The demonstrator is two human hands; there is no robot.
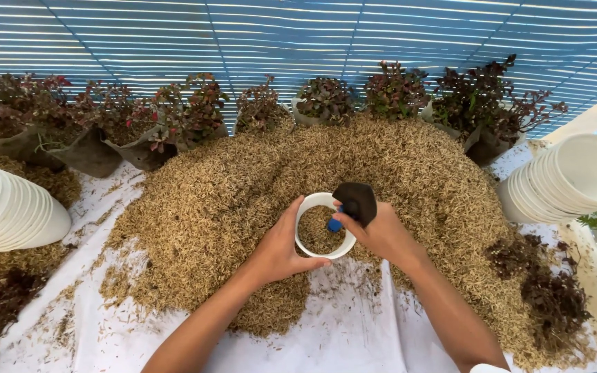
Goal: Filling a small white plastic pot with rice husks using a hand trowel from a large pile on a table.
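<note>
here, hands: left (281, 249) grips husk-filled white pot (308, 205); right (374, 228) clasps dark scoop (357, 200).

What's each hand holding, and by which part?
Left hand grips the white pot by its rim and side. Right hand holds a dark scoop by its blue handle.

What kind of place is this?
Probably a plant nursery: a big heap of rice husks, a row of small potted red-leaved plants and stacks of white pots.
</note>
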